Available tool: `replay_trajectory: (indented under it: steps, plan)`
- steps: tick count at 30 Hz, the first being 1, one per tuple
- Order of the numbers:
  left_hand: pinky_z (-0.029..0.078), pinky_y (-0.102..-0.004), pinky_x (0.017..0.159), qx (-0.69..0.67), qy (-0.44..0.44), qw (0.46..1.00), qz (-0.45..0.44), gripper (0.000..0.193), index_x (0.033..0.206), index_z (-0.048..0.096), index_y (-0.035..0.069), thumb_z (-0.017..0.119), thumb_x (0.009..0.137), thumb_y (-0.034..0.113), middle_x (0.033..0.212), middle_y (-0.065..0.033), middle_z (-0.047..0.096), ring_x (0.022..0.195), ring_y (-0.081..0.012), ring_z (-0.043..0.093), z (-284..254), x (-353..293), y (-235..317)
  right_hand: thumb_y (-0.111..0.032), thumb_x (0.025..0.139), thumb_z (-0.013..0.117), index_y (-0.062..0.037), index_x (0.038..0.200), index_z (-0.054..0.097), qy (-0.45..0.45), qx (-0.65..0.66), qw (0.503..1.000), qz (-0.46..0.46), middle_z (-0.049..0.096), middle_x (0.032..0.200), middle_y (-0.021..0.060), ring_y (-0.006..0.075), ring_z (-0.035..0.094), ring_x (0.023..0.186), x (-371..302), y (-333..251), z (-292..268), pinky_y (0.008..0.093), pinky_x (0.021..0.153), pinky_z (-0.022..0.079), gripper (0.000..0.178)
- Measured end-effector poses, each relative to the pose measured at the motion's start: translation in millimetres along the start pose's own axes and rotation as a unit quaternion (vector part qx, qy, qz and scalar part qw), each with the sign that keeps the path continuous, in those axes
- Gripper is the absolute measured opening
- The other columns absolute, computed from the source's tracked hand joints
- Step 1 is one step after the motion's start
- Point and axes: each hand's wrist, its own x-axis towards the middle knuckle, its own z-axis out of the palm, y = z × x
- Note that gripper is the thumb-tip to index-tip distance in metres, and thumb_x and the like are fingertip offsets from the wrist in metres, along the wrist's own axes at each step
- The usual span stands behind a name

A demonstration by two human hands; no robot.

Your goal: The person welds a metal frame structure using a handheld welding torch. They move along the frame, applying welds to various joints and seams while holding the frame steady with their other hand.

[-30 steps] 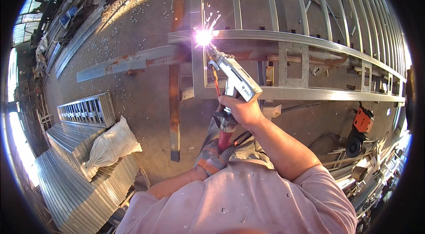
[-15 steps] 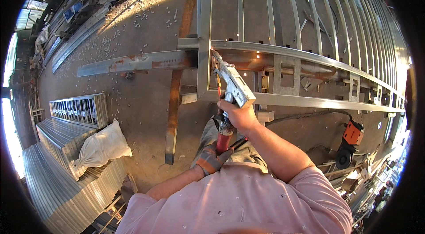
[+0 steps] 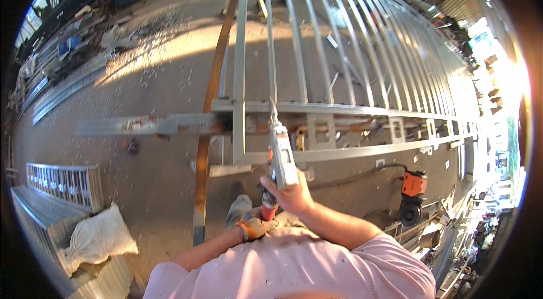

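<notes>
My bare right hand [image 3: 291, 192] is wrapped round the grip of a welding gun [image 3: 283, 155] with a pale, boxy body and a slim nozzle. Behind it, my left hand [image 3: 255, 224], in a grey-and-orange glove, grips the gun's red rear end. The nozzle points away from me, its tip at the foot of the first inner bar [image 3: 272, 67] of a large metal frame [image 3: 240, 72]. That bar meets a long cross rail [image 3: 334, 109] there. No spark shows at the tip. A second rail [image 3: 356, 153] runs nearer to me, under the gun.
A rusty beam [image 3: 210, 89] lies under the frame's left side. An orange machine [image 3: 414, 183] with a black wheel and cable stands right. Stacked metal profiles [image 3: 42, 208] and a white sack [image 3: 102, 238] lie left. Scrap [image 3: 435, 231] litters the lower right.
The gun's nozzle has moved right, from the frame's corner upright to the first inner bar. Earlier sparks near the rail are gone. The view has shifted; both hands keep their hold.
</notes>
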Motion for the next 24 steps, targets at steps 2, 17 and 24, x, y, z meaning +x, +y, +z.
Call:
replay_trajectory:
  steps: [2, 17, 24]
  plan:
    - [0.051, -0.0397, 0.098, -0.003, -0.061, 0.998, -0.028, 0.041, 0.126, 0.067, 0.005, 0.077, 0.090, 0.023, 0.117, -0.0107, 0.073, 0.107, -0.0229, 0.067, -2, 8, 15, -0.024, 0.086, 0.083, -0.0033, 0.105, 0.061, 0.007, -0.048, 0.999, -0.003, 0.070, 0.086, 0.0106, 0.0234, 0.070, 0.078, -12, -18, -10, 0.0384, 0.075, 0.057, 0.036]
    - [0.053, -0.0353, 0.090, 0.056, -0.032, 0.995, 0.077, 0.036, 0.116, 0.071, 0.009, 0.079, 0.087, 0.028, 0.100, -0.0060, 0.074, 0.095, -0.0181, 0.067, 86, 4, 57, -0.015, 0.094, 0.075, -0.0046, 0.110, 0.059, 0.016, 0.067, 0.993, -0.097, 0.066, 0.092, 0.0051, 0.0172, 0.064, 0.085, -106, -2, -84, 0.0346, 0.076, 0.055, 0.026]
    - [0.053, -0.0381, 0.096, 0.173, -0.018, 0.971, 0.166, 0.045, 0.122, 0.066, 0.006, 0.079, 0.088, 0.032, 0.115, -0.0150, 0.073, 0.108, -0.0251, 0.069, 124, -29, 65, -0.016, 0.095, 0.075, -0.0027, 0.119, 0.062, 0.092, 0.118, 0.987, -0.050, 0.067, 0.095, 0.0034, 0.0148, 0.064, 0.085, -147, 41, -114, 0.0324, 0.076, 0.054, 0.031]
